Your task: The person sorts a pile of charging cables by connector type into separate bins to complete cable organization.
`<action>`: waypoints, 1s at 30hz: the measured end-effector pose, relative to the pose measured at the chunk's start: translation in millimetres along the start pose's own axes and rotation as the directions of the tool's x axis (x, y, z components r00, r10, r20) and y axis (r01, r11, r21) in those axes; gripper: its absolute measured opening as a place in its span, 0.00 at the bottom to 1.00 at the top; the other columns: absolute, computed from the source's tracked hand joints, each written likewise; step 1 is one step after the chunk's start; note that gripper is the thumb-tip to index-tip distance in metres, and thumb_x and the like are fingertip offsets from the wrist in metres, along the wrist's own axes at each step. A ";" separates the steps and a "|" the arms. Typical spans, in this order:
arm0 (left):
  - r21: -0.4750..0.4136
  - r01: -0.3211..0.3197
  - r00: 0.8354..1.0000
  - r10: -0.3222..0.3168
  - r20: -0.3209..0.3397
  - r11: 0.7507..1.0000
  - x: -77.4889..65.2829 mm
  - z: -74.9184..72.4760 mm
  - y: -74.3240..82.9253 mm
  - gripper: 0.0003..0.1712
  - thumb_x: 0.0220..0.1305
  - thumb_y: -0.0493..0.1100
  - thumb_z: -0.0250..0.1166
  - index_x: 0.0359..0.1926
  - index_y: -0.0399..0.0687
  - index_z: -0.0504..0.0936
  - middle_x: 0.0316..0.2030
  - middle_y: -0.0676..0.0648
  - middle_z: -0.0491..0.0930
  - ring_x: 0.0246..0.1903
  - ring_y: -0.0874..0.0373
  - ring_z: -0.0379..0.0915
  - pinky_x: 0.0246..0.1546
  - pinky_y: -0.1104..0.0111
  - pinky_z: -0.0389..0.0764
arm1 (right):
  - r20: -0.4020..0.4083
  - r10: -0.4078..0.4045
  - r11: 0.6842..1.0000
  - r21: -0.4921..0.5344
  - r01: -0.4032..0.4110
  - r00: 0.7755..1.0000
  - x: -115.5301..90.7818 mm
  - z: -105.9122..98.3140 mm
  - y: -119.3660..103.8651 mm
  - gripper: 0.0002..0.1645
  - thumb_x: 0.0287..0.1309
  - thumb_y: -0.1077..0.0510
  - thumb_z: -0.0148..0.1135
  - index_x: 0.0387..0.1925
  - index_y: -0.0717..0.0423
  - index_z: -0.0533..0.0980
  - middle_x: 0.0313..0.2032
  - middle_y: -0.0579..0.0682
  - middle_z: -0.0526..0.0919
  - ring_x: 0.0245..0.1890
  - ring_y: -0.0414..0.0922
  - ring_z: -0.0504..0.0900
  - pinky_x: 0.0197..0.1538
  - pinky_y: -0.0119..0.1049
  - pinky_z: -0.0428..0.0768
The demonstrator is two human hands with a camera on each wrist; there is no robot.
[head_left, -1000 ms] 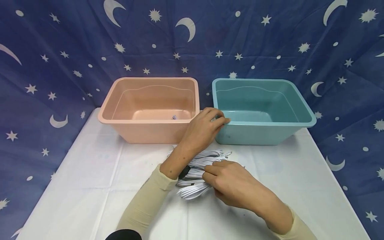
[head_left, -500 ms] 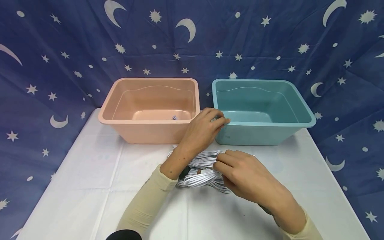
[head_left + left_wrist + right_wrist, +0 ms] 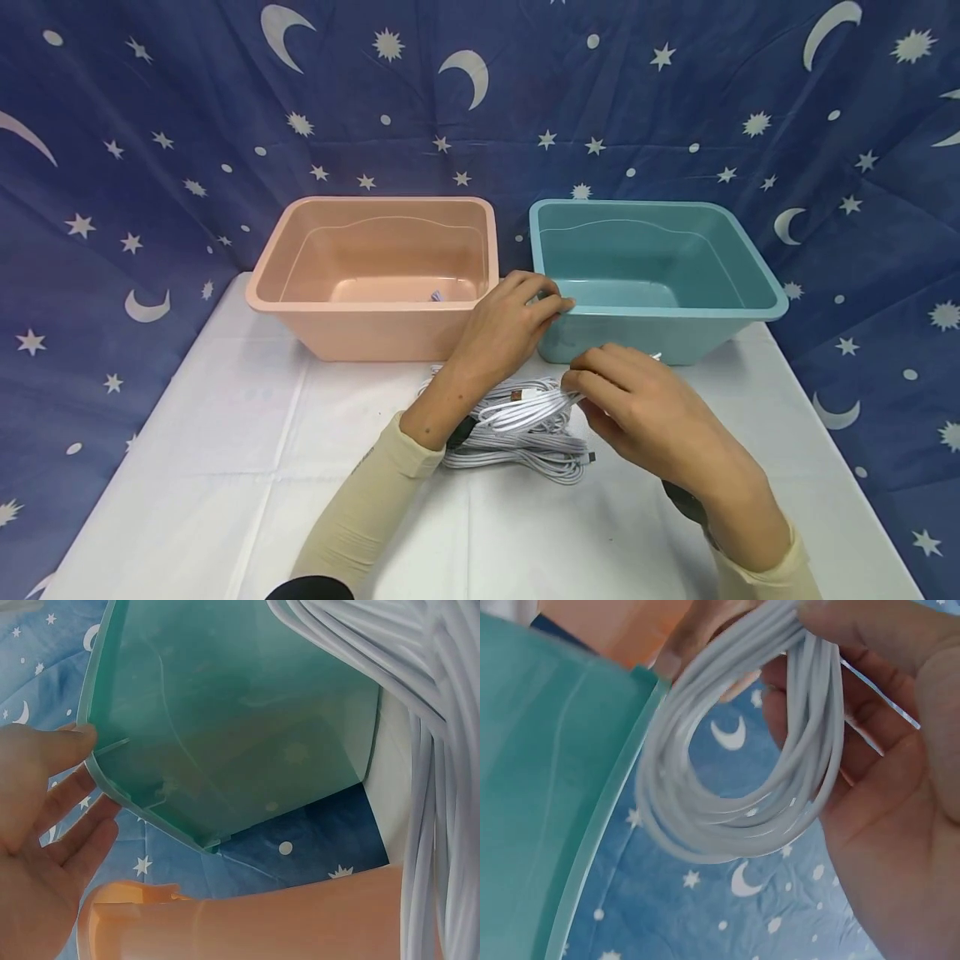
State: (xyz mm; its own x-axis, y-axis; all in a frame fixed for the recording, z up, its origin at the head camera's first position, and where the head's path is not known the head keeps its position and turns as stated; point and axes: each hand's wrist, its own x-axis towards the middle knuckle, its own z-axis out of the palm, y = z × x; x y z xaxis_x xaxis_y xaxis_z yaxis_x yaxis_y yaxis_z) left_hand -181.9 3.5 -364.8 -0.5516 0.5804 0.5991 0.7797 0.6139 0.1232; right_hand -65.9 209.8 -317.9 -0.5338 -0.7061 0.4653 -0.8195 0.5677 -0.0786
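My left hand (image 3: 501,329) pinches the near left corner of the teal bin's rim (image 3: 675,312); in the left wrist view the thumb lies over that rim and the fingers are beneath. My right hand (image 3: 652,417) holds a coiled white cable (image 3: 664,769) between thumb and fingers, its loop hanging down in the right wrist view. In the head view the held coil is raised over a pile of white cables (image 3: 517,457) on the table. A dark-tipped plug (image 3: 591,457) sticks out of the pile's right side. The left forearm hides part of the pile.
A peach bin (image 3: 375,333) stands to the left of the teal one, with a small bluish-white item (image 3: 437,296) inside. Both bins sit at the back of a table with a white cloth (image 3: 225,467). A blue curtain (image 3: 360,108) with moons and stars hangs behind.
My right hand has moved up and right from the pile, lifting the coiled cable partly off the other cables. My left hand has stayed on the teal bin's rim.
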 end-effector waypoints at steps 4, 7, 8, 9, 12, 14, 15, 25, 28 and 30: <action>0.013 -0.005 1.000 0.005 0.010 1.000 0.1 0.4 -0.4 0.13 0.76 0.43 0.67 0.57 0.59 0.90 0.52 0.53 0.84 0.58 0.55 0.76 0.64 0.69 0.76 | -0.057 0.004 1.000 -0.001 -0.004 0.998 -2.0 -6.5 7.7 0.25 0.50 0.75 0.74 0.50 0.58 0.82 0.47 0.49 0.82 0.47 0.48 0.81 0.47 0.40 0.82; 0.016 -0.007 1.000 0.007 0.019 1.000 0.4 0.3 -0.8 0.14 0.76 0.42 0.68 0.57 0.58 0.90 0.53 0.53 0.84 0.59 0.55 0.76 0.65 0.69 0.76 | -0.122 -0.005 1.000 -0.013 0.003 0.993 -3.5 -10.2 14.4 0.26 0.47 0.76 0.75 0.50 0.60 0.83 0.48 0.52 0.83 0.47 0.51 0.81 0.50 0.40 0.79; 0.015 -0.008 1.000 0.008 0.020 1.000 0.6 0.2 -0.9 0.14 0.76 0.42 0.68 0.57 0.58 0.90 0.53 0.52 0.84 0.59 0.55 0.76 0.65 0.69 0.76 | -0.146 -0.009 1.000 -0.017 0.006 0.989 -3.9 -11.2 16.8 0.26 0.47 0.76 0.75 0.50 0.61 0.83 0.48 0.53 0.83 0.47 0.52 0.81 0.51 0.40 0.78; 0.013 -0.008 1.000 0.008 0.022 1.000 0.7 0.2 -1.0 0.14 0.76 0.42 0.68 0.57 0.58 0.90 0.53 0.52 0.84 0.59 0.54 0.76 0.65 0.69 0.76 | -0.167 -0.010 1.000 -0.023 0.006 0.986 -4.3 -12.2 19.0 0.27 0.46 0.77 0.75 0.50 0.62 0.83 0.48 0.53 0.83 0.47 0.53 0.82 0.51 0.40 0.77; -0.008 -0.004 1.000 0.004 0.024 1.000 0.4 -0.2 -1.0 0.14 0.75 0.42 0.69 0.57 0.58 0.90 0.53 0.52 0.84 0.59 0.54 0.76 0.66 0.70 0.76 | -0.214 -0.007 0.999 -0.038 -0.001 0.977 -5.6 -14.8 25.4 0.27 0.45 0.78 0.74 0.50 0.63 0.84 0.48 0.55 0.84 0.46 0.54 0.82 0.51 0.41 0.76; -0.018 0.001 1.000 -0.001 0.023 1.000 0.2 -0.4 -1.1 0.14 0.75 0.42 0.69 0.57 0.58 0.90 0.53 0.53 0.84 0.59 0.55 0.75 0.66 0.70 0.75 | -0.239 0.002 0.999 -0.045 -0.013 0.971 -6.3 -16.1 29.2 0.27 0.44 0.79 0.74 0.49 0.64 0.84 0.47 0.57 0.84 0.46 0.55 0.82 0.52 0.42 0.75; -0.021 0.004 1.000 -0.003 0.024 1.000 0.1 -0.5 -1.0 0.14 0.75 0.43 0.69 0.57 0.58 0.90 0.53 0.53 0.84 0.60 0.55 0.75 0.66 0.70 0.75 | -0.249 0.008 0.999 -0.048 -0.020 0.969 -6.7 -16.6 31.0 0.26 0.45 0.80 0.74 0.49 0.64 0.83 0.47 0.57 0.84 0.46 0.56 0.82 0.53 0.42 0.75; 0.008 0.014 0.999 -0.014 0.047 1.000 0.7 -0.8 -1.1 0.24 0.66 0.30 0.71 0.58 0.59 0.90 0.55 0.53 0.83 0.61 0.56 0.74 0.67 0.69 0.75 | -0.397 0.076 0.994 -0.040 -0.100 0.915 -9.2 -8.6 54.7 0.21 0.50 0.81 0.70 0.47 0.68 0.84 0.45 0.64 0.84 0.45 0.62 0.80 0.52 0.42 0.73; 0.003 0.021 0.998 -0.021 0.052 1.000 0.4 -0.9 -1.2 0.21 0.66 0.32 0.71 0.56 0.57 0.90 0.56 0.53 0.83 0.61 0.55 0.74 0.67 0.68 0.75 | -0.428 0.106 0.990 -0.040 -0.135 0.898 -11.5 -3.0 64.4 0.21 0.51 0.82 0.70 0.47 0.68 0.84 0.46 0.64 0.84 0.46 0.63 0.80 0.56 0.37 0.73; 0.003 0.019 0.999 -0.019 0.049 1.000 0.6 -0.3 -1.3 0.15 0.70 0.37 0.72 0.55 0.54 0.90 0.55 0.52 0.84 0.60 0.55 0.75 0.66 0.68 0.76 | -0.439 0.131 0.985 -0.044 -0.167 0.889 -14.0 0.3 70.8 0.22 0.51 0.83 0.69 0.48 0.68 0.83 0.47 0.65 0.84 0.48 0.63 0.80 0.61 0.31 0.72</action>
State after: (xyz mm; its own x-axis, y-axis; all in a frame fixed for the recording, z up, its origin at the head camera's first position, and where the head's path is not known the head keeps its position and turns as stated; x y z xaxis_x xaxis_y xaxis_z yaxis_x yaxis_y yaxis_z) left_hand -183.2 2.9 -364.3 -0.5803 0.5941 0.5570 0.7682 0.6264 0.1321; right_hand -116.5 259.8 -330.2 -0.4899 -0.3672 0.7907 -0.7091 0.6954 -0.1164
